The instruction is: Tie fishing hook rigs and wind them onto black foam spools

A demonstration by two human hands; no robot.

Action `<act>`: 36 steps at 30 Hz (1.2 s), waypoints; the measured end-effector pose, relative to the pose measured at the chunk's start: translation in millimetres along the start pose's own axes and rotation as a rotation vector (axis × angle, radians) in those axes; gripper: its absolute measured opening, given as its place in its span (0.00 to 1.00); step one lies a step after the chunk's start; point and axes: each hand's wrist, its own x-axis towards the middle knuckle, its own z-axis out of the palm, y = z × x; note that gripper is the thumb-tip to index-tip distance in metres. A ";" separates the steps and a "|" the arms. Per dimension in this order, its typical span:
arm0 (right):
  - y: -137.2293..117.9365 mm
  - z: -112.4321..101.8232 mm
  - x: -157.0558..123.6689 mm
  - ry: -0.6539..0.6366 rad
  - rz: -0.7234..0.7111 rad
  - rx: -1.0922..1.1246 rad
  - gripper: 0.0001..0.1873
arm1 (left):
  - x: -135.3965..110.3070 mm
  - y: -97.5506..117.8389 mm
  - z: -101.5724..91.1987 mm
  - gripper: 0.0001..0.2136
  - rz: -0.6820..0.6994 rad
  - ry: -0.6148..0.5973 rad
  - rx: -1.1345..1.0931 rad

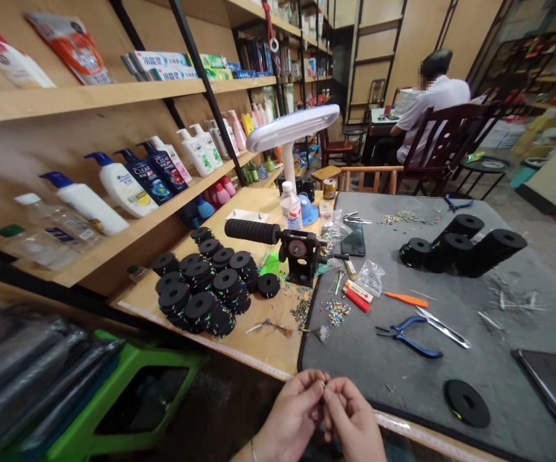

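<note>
My left hand point(291, 417) and my right hand point(352, 420) meet at the near edge of the table, fingertips pinched together on a tiny item I cannot make out. Both hover just below the front edge of the grey mat point(432, 372). A single black foam spool point(465, 403) lies on the mat to the right of my right hand. Blue-handled pliers point(406, 337) and metal scissors point(444, 327) rest further back on the mat.
A pile of black spools point(205, 285) and a black winder point(302, 253) with a foam roller sit on the wooden tabletop. More spools point(465, 247), a lamp point(293, 128), a bottle point(290, 205) stand behind. Shelves of bottles at left; a seated person point(427, 109) in back.
</note>
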 end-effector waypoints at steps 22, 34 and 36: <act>-5.5 -0.6 -1.8 -0.057 -0.033 0.013 0.23 | 3.2 -3.0 -4.9 0.17 0.016 -0.018 0.044; 0.2 1.9 -0.2 0.000 -0.031 0.051 0.24 | 1.3 -2.2 -2.2 0.18 -0.039 -0.015 0.022; -0.5 2.0 -0.7 -0.006 -0.035 0.046 0.24 | 1.3 -1.5 -1.8 0.18 -0.040 -0.022 0.025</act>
